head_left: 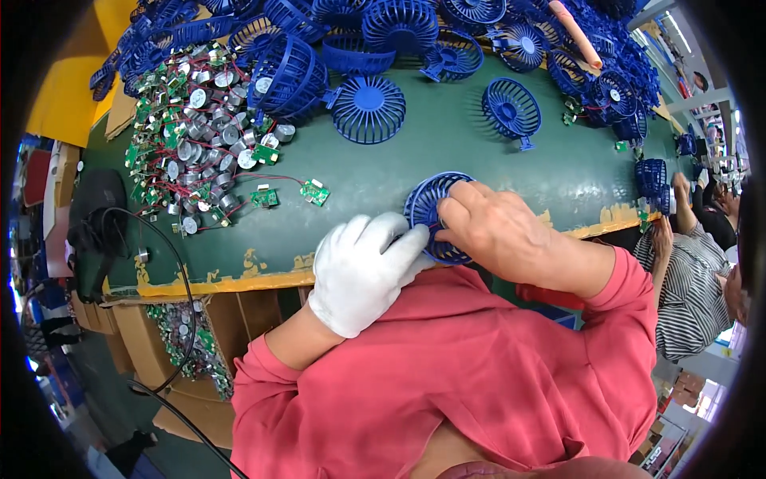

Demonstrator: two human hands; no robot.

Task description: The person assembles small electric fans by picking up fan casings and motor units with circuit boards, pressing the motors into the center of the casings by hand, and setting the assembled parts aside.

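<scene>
At the near edge of the bench, a round blue plastic fan cage [420,195] stands tilted between my hands. My left hand [359,271], in a white glove, grips its left rim with the fingers closed. Bent over the right side of the cage, my bare right hand [495,227] has its thumb and fingertips pressed together inside it. What those fingertips hold is hidden, though a bit of red wire shows beside them. To the left lies a heap of small round motors [191,152] wired to green circuit boards; one loose board [314,192] sits nearest the cage.
Blue fan cages [399,28] are piled along the far side of the green bench [319,239], with single cages [369,110] in front. A black cable [185,279] hangs at the left, above a carton of boards [187,335]. Another person [678,271] works at the right.
</scene>
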